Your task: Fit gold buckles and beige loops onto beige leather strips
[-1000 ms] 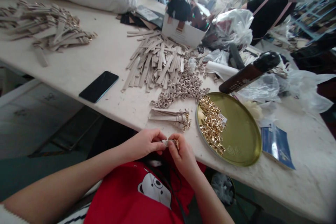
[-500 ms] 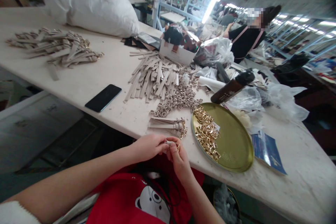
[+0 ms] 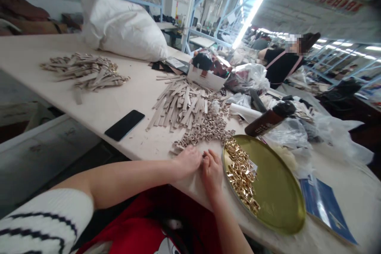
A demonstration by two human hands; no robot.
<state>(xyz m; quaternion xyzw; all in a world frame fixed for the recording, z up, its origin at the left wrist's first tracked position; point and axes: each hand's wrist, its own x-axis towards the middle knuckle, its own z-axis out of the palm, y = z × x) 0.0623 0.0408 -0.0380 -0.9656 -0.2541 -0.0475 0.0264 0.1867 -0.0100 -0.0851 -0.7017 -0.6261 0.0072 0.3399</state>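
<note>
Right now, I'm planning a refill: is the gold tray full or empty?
Partly filled: gold buckles heap along the left of the tray; the rest is bare.

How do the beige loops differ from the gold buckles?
The beige loops are matte and lie loose on the table; the gold buckles are shiny and heaped in the round tray. The loops lie beyond the left hand, the buckles beside the right hand. Both are small piled parts.

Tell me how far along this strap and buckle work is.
Done: a pile of buckled straps at the far left. In hand: the left hand and right hand meet at the table edge; what they hold is hidden. Left: many bare straps, loops and buckles in the tray.
</note>
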